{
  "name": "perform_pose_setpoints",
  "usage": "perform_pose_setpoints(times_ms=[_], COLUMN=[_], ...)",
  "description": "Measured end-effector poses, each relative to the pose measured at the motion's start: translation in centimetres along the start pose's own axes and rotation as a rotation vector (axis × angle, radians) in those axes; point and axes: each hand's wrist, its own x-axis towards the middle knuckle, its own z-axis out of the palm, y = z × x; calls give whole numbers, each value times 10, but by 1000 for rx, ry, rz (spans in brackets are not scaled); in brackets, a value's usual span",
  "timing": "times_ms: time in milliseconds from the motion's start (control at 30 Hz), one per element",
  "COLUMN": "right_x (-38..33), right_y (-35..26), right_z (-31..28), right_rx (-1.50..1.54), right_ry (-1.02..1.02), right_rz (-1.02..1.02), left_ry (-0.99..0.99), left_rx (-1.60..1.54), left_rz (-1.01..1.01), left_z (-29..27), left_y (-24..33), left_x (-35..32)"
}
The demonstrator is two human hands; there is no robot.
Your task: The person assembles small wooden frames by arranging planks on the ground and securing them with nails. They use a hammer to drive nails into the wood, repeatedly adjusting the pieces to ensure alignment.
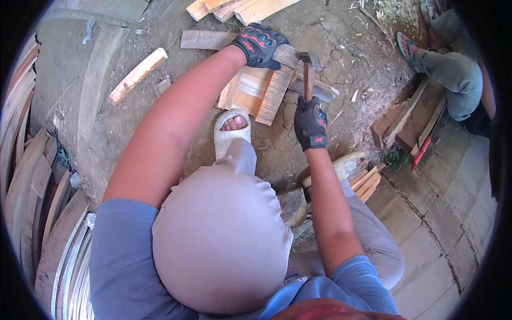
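My left hand (pixel 260 47), in a black glove with red marks, is closed over a short wooden board (pixel 205 40) that sticks out on both sides of it. In a matching glove, my right hand (pixel 311 124) grips a hammer (pixel 308 80) by its wooden handle. The hammer's metal head is beside the board's right end; whether they touch I cannot tell. Beneath and just nearer lie several short wooden slats (pixel 274 96), side by side. A darker wooden piece (pixel 322 89) extends to the right from under the hammer.
A loose wood strip (pixel 137 76) lies on the dirt at left, and more cut pieces (pixel 256 10) at the top. Long boards (pixel 32 186) are stacked along the left. My sandalled foot (pixel 233 128) is close to the slats. Another person's leg (pixel 453 80) is at the right.
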Motion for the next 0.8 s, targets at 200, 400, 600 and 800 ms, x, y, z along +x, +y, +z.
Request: perform_pose_setpoints(times_ms=[200,400,600,800], right_x=[-27,-1,-3,64], right_y=[-38,-11,14,78], right_z=[-74,-3,-45,-74], right_rx=[217,146,290,45], right_ry=[230,37,-13,147], right_rz=[-33,52,109,84], left_ry=[-5,67,678,1138], left_rx=[-5,-84,-1048,-1036], left_rz=[2,1,-282,-689], left_z=[3,-4,-1,20], left_y=[-2,-2,-48,-97], left_x=[-8,-3,-38,-110])
